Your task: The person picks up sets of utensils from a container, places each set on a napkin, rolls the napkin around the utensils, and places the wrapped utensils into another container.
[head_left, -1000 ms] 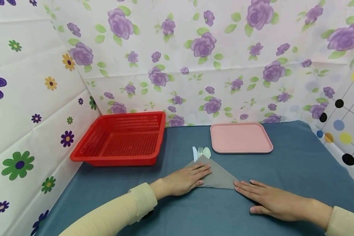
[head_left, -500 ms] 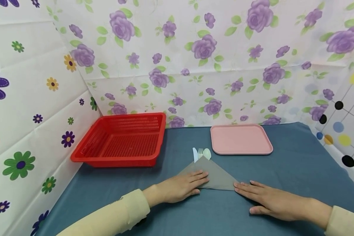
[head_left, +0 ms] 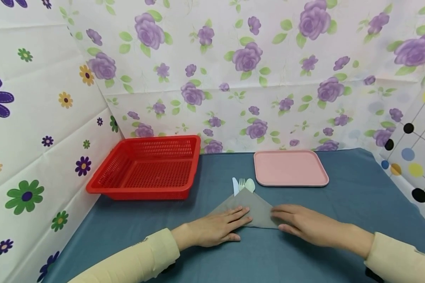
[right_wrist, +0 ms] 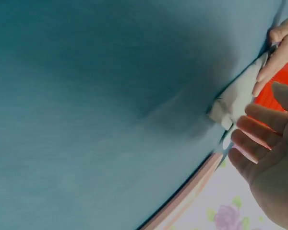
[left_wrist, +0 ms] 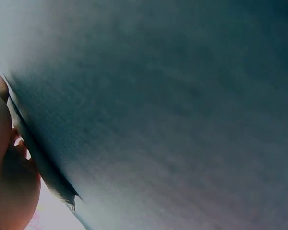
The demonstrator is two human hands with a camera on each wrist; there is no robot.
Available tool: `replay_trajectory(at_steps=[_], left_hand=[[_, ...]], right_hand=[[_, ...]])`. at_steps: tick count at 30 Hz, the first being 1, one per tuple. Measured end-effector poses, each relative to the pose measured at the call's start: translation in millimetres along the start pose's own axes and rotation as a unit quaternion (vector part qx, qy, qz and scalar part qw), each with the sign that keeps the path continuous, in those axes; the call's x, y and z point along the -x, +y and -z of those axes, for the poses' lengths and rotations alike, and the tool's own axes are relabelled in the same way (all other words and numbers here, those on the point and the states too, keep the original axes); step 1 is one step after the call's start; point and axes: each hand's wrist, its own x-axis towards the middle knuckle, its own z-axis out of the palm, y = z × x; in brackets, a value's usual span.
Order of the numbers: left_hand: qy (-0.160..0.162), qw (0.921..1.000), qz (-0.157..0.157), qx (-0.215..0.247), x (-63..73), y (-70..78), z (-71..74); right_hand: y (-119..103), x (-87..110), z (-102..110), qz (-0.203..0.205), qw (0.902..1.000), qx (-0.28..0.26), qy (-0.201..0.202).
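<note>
A grey folded napkin (head_left: 261, 212) lies as a triangle on the blue cloth, its point facing away from me. From under that point stick out the tips of a pale blue knife (head_left: 235, 186), a pale fork (head_left: 242, 184) and a pale green spoon (head_left: 250, 184). My left hand (head_left: 216, 228) rests on the napkin's left half with straight fingers. Over the right corner is my right hand (head_left: 309, 226), fingers extended and thumb lower. The right wrist view shows its palm (right_wrist: 273, 172) with relaxed fingers holding nothing, beside the napkin (right_wrist: 238, 93).
A red plastic basket (head_left: 191, 179) stands at the back left. Behind the napkin to the right lies a pink tray (head_left: 290, 169). The blue cloth (head_left: 357, 196) covers the table, and flowered sheets (head_left: 212, 90) hang at the back and sides.
My right hand has lifted from the napkin's right tip and moved left over that corner. My left hand has slid slightly down and left on the napkin.
</note>
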Motion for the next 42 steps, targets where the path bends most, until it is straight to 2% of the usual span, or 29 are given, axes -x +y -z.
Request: replay_trajectory(at_steps=[4, 8, 23, 29, 42], left_hand=[[-0.001, 1.0, 0.002, 0.007, 0.8, 0.3, 0.4], [-0.001, 0.9999, -0.001, 0.01, 0.0, 0.0, 0.1], [-0.008, 0.9997, -0.007, 0.023, 0.9, -3.2, 0.8], [-0.012, 0.9996, -0.009, 0.023, 2.2, -4.2, 2.4], [-0.015, 0.9998, -0.006, 0.012, 2.6, -3.7, 2.5]], right_hand=[[-5.7, -20.7, -3.0, 0.014, 0.9997, -0.017, -0.011], [-5.6, -32.5, -10.3, 0.041, 0.9986, -0.029, -0.014], [13.2, -50.9, -32.7, 0.065, 0.9968, -0.04, -0.024], [15.0, -52.8, -35.1, 0.06, 0.997, -0.039, -0.031], [13.1, -51.7, -35.8, 0.018, 0.9973, -0.05, -0.051]])
